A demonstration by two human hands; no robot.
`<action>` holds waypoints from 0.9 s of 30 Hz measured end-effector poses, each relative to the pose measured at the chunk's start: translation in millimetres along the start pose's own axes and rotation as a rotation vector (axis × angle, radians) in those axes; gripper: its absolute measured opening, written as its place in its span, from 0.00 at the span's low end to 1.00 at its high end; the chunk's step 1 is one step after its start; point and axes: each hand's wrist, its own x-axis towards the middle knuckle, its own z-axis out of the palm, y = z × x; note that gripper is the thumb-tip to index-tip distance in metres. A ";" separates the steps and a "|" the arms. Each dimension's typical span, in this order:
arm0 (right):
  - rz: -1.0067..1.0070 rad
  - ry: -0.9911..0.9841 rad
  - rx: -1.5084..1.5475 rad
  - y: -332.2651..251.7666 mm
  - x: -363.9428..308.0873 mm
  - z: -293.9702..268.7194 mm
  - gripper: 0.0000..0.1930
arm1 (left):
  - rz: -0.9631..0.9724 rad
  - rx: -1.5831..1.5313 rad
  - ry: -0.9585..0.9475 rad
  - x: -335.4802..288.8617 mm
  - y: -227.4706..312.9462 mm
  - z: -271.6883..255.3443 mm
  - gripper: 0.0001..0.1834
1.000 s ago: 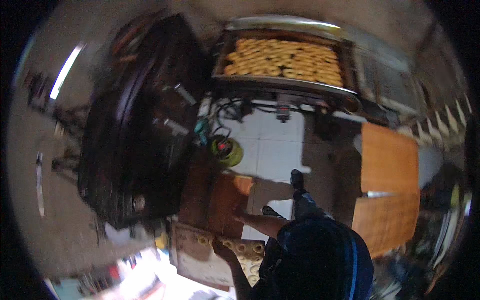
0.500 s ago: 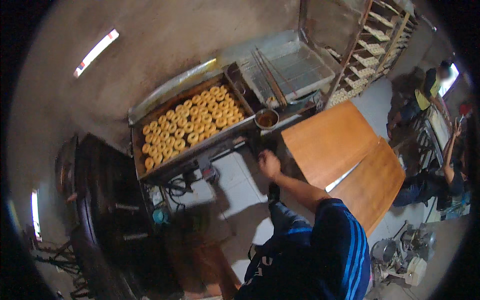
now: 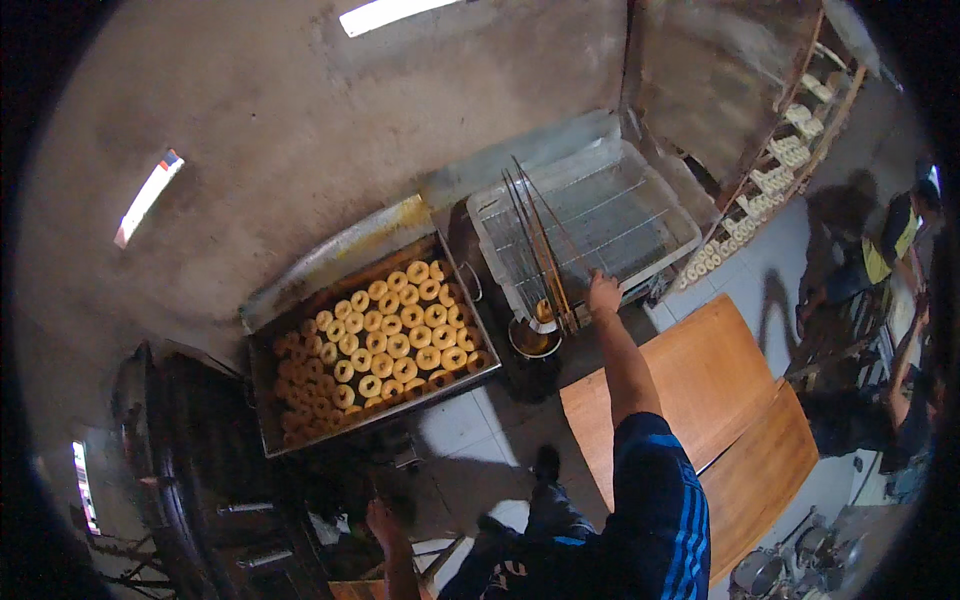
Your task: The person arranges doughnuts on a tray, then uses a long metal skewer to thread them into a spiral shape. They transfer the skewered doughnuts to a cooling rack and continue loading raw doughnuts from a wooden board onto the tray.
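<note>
My right hand point(image 3: 603, 292) reaches forward to the front edge of a wide metal tray point(image 3: 640, 195). Its fingers are closed at the near end of a thin stick point(image 3: 560, 222) that slants across the tray. Several other long sticks point(image 3: 540, 250) lie beside it, their near ends by a bowl of brownish liquid point(image 3: 535, 340). My left hand point(image 3: 380, 520) is low beside my body, dim, its fingers not clear. To the left, a deep rectangular pan point(image 3: 375, 418) of dark liquid holds many golden ring doughnuts point(image 3: 397, 345); those at its left end lie in shadow.
Two wooden boards point(image 3: 690, 370) lie at my right. A tall rack point(image 3: 790, 150) holds trays of pale dough rings. Another person point(image 3: 880, 250) is at the far right. Metal pots point(image 3: 770, 570) stand at lower right; a dark cabinet point(image 3: 220, 480) stands at left.
My right hand has moved forward from beside the boards to the sticks at the tray. My left hand has come into clearer view. The whole view has shifted.
</note>
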 end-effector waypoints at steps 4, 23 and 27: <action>0.063 0.219 0.300 8.4 -18.8 -10.1 0.16 | 0.019 -0.024 -0.145 39.2 68.5 21.3 0.18; -0.127 -0.421 -0.256 -122.7 -340.6 -329.7 0.28 | 0.811 0.515 -0.774 277.5 203.4 291.8 0.11; -0.188 -0.417 -0.226 -162.8 -308.9 -317.3 0.28 | 0.908 0.606 -0.841 309.8 202.8 337.5 0.11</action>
